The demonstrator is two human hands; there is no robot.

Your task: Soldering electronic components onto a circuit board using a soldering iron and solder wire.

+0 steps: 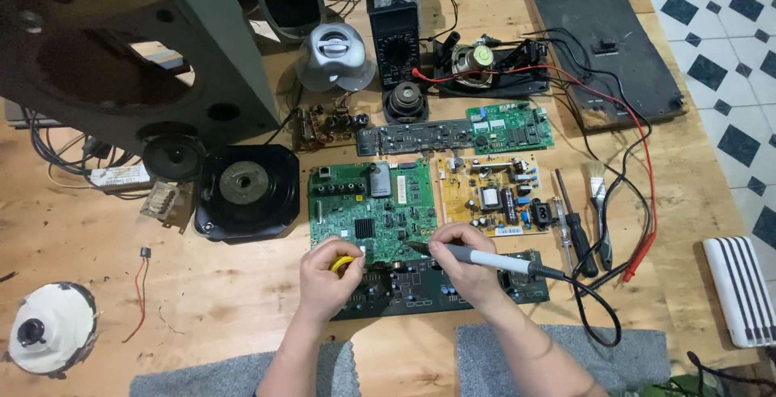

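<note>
Wooden bench (202,300) crowded with circuit boards; right hand (461,263) grips a soldering iron (485,258), left hand (327,277) pinches a yellow roll (343,263) beside the green board (373,211).

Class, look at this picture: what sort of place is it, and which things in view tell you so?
Probably an electronics repair bench. A wooden table carries bare circuit boards, such as a green circuit board, and a multimeter. The right hand holds a soldering iron to the board; the left hand holds something yellow.

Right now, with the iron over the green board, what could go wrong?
The soldering iron tip hovers close to the left hand holding a yellow piece; a burn seems possible. Its cord loops near the screwdrivers and might snag. The tip could also touch nearby parts on the green circuit board.
</note>
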